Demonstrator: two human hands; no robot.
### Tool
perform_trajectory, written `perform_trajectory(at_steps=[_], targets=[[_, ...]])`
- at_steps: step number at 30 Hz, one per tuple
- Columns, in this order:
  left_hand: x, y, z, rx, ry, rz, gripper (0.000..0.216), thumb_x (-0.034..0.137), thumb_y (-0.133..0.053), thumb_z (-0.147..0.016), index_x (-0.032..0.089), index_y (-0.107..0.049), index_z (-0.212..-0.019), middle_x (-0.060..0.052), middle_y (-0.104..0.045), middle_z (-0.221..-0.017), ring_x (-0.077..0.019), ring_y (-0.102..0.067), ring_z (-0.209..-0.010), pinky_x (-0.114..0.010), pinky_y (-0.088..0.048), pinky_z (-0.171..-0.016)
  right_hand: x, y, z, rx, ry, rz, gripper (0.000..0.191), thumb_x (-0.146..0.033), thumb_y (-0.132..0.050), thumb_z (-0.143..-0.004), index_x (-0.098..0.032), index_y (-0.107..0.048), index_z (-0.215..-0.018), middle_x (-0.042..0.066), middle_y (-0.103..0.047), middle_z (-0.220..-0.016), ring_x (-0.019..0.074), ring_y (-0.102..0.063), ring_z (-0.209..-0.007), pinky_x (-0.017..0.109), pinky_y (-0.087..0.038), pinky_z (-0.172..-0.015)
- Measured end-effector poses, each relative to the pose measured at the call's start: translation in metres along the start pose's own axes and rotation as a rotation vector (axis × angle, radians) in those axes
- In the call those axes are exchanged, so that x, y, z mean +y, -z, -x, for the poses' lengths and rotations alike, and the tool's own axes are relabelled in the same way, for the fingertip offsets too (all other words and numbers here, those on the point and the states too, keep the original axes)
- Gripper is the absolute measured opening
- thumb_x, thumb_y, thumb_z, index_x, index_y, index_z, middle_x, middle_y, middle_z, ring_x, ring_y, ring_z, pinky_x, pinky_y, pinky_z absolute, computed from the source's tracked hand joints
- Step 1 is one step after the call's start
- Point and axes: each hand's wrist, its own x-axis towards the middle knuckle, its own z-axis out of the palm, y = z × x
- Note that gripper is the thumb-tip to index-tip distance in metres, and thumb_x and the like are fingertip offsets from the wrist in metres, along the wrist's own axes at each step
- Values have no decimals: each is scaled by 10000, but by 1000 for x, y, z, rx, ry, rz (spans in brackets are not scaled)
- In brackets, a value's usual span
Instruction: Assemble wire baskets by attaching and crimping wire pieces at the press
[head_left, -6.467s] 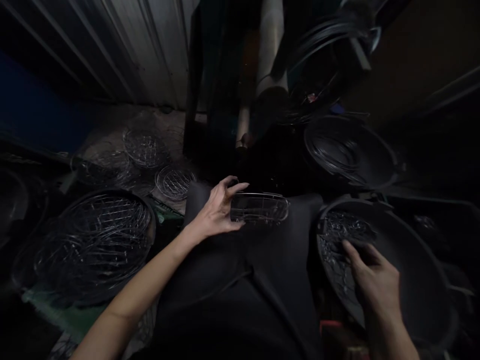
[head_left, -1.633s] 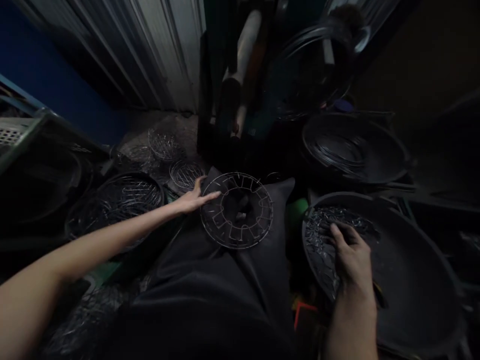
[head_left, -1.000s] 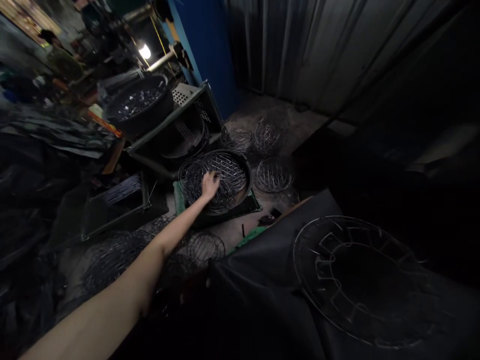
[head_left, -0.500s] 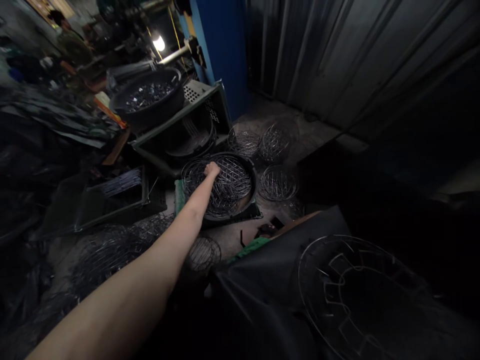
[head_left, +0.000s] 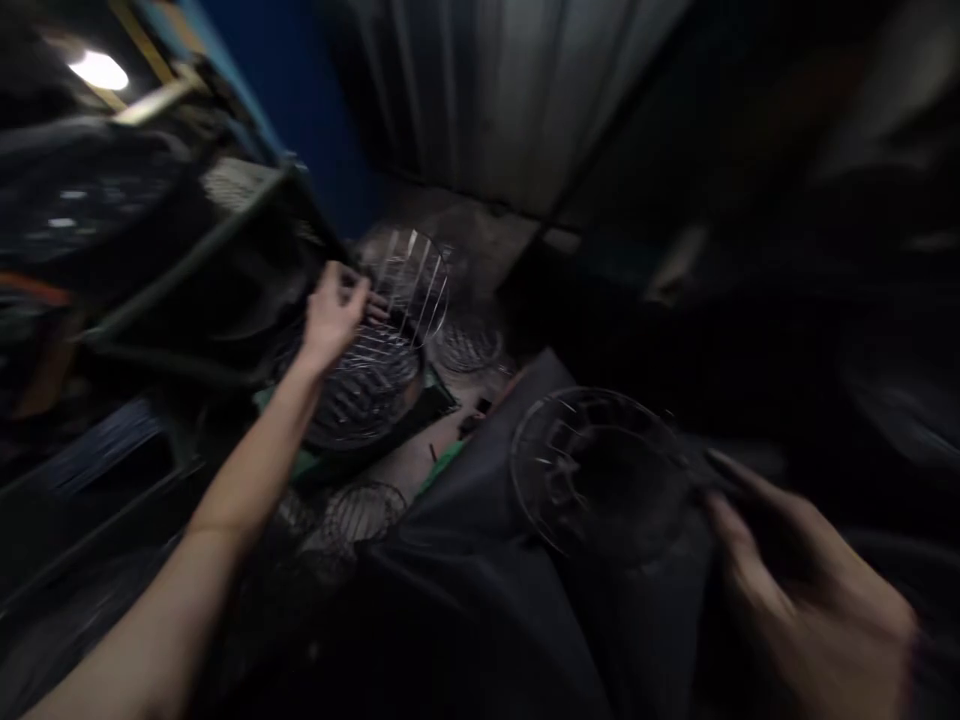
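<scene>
My left hand [head_left: 331, 312] is stretched out to the left and grips a round wire grille [head_left: 409, 285], lifted on edge above a black tub [head_left: 360, 392] full of similar grilles. A round wire frame [head_left: 596, 470] with notched inner wire lies on the dark cloth [head_left: 480, 560] over my lap. My right hand [head_left: 806, 600] comes in at the lower right, blurred, its fingers reaching toward the frame's right edge; I cannot make out whether it holds anything.
A grey metal rack [head_left: 217, 250] stands left of the tub. More wire baskets [head_left: 465, 345] sit on the floor near a corrugated metal wall [head_left: 487, 90]. A lamp [head_left: 97, 70] glows at the upper left. The view is blurred by motion.
My left hand has lifted a wire grille out of the tub. The view has swung back to the right, and my right hand has come into sight beside the frame on my lap.
</scene>
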Motion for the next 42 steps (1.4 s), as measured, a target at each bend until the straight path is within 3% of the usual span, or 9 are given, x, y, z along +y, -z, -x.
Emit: perform_trajectory(at_steps=[3,7,9,11,15,22,30,37,42], targets=[[51,-23,40,-166,-161,548,140,371,-417,-916,239,-385,-946,54,-669,-774,-68,-633,-601,-228,-515,-603,8,8,-2,92,-51,9,494,-444,-544,-849,-267,-507,-1309,76,-607,-1190,254,-591,-1058,416,-468,-917],[99,-71,109,-645,-34,840,253,429,-528,-835,232,-369,-821,24,-689,-721,-110,-637,-519,-217,-490,-474,22,11,5,7,-212,-49,647,-476,-417,-903,-277,-190,-1476,95,-521,-1319,260,-547,-1141,425,-480,-888],[104,-92,129,-869,3,876,263,434,-528,-840,220,-376,-833,-7,-700,-752,-134,-663,-562,-242,-512,-509,30,6,14,68,-302,-54,587,-462,-387,-915,-275,-258,-1456,97,-573,-1254,251,-599,-1056,401,-508,-826],[101,-105,132,-976,-26,846,234,411,-520,-857,209,-405,-885,-17,-699,-775,-139,-670,-600,-266,-528,-571,38,0,21,191,-343,-16,499,-438,-387,-911,-237,-437,-1365,99,-603,-1206,244,-602,-1042,390,-499,-840],[99,-119,107,-821,-288,527,272,341,-534,-864,210,-497,-1099,25,-667,-695,-132,-654,-667,-263,-511,-692,56,-12,15,260,-318,67,398,-387,-425,-879,-177,-637,-1143,96,-646,-1139,239,-587,-1060,401,-444,-935],[115,-156,89,-698,-632,89,332,228,-440,-897,216,-573,-1201,-23,-644,-1184,-191,-607,-1087,-292,-451,-960,89,-18,-11,208,-256,298,401,-336,-397,-853,-189,-651,-1126,103,-644,-969,236,-605,-877,377,-475,-804],[102,-171,92,-650,-805,-201,385,209,-435,-903,207,-508,-1281,-40,-631,-892,-163,-628,-831,-262,-507,-756,105,-26,-1,90,-298,363,438,-316,-342,-868,-177,-635,-1162,108,-564,-899,237,-583,-811,371,-482,-759],[103,-171,90,-628,-837,-216,361,232,-452,-908,220,-529,-1261,-33,-591,-856,-142,-600,-764,-239,-493,-685,109,-18,11,89,-344,302,396,-360,-415,-859,-219,-620,-1167,88,-569,-934,225,-578,-827,367,-476,-771],[97,-173,91,-603,-858,-222,370,233,-457,-905,229,-524,-1269,-32,-574,-844,-140,-595,-756,-241,-496,-691,111,-8,22,34,-419,192,440,-450,-500,-809,-227,-600,-1175,68,-610,-977,167,-546,-655,329,-480,-665]])
